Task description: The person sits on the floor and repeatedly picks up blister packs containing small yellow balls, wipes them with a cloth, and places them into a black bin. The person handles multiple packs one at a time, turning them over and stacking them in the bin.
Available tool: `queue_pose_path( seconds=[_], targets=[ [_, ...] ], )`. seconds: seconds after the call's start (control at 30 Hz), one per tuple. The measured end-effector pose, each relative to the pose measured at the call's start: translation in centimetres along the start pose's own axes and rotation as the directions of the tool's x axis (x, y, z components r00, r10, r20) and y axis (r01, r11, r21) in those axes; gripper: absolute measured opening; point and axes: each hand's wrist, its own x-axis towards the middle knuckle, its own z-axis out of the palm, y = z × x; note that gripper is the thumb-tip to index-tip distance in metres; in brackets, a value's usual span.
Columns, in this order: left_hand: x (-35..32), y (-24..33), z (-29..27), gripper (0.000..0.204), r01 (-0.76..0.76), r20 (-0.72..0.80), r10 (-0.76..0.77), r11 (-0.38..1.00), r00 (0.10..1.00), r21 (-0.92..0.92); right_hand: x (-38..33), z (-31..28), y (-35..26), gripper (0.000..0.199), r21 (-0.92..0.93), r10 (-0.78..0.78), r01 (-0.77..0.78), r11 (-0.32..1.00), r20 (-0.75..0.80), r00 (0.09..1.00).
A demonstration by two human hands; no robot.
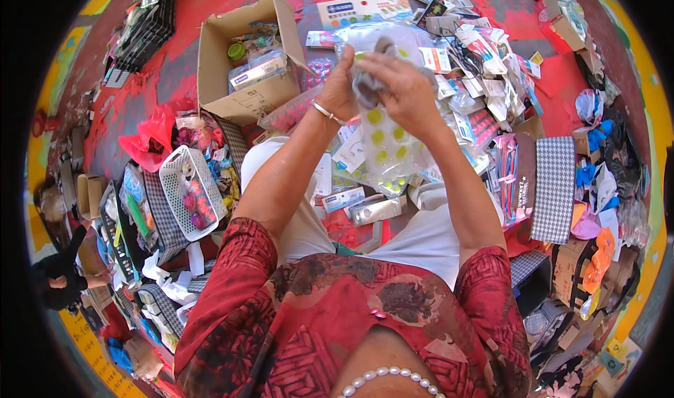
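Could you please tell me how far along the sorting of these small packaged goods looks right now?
Done: a cardboard box and white basket already hold items. In hand: left hand and right hand hold up a clear bag of yellow-green dots. Left: loose packets remain spread over the floor.

Light: bright day sun from above.
Glare: the clear plastic bag [382,127] shines white near its top.
Shadows: short and dark, under the cardboard box [242,61] and between the piles on the floor [203,4].
Sharpness: the middle is clear; the far packets look soft.
Edges: the round picture bends lines, with black corners.
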Motion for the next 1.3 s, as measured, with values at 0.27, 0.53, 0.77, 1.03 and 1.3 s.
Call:
queue_pose_path(
  seconds=[0.27,0.53,0.77,1.03,1.3],
  targets=[
    [-0.4,3.6,-0.6,0.056,-0.133,-0.031,0.13,0.975,0.991,-0.178,-3.7,-1.0,-3.6,0.053,0.087,-0.187,0.167,0.982,0.331,0.925],
    [-1.0,3.7,-0.6,0.052,-0.09,-0.001,0.091,0.982,0.996,-0.167,-4.2,-5.2,2.4,0.051,-0.03,0.316,-0.334,0.942,-0.257,0.913],
    [-1.4,2.1,0.4,0.047,0.142,0.08,-0.138,0.989,0.987,-0.045,-1.6,-8.0,1.7,0.023,0.169,0.341,-0.307,0.937,-0.639,0.69],
    [-2.9,-0.1,1.8,0.037,0.171,0.141,-0.207,0.957,0.968,0.233,0.8,-5.0,2.4,0.04,-0.231,-0.139,0.086,0.969,-0.224,0.965],
    [-2.7,1.4,0.6,0.043,0.211,0.119,-0.238,0.956,0.964,0.203,-6.0,-11.6,13.2,0.02,0.33,0.662,-0.597,0.731,-0.556,0.502]
  ],
)
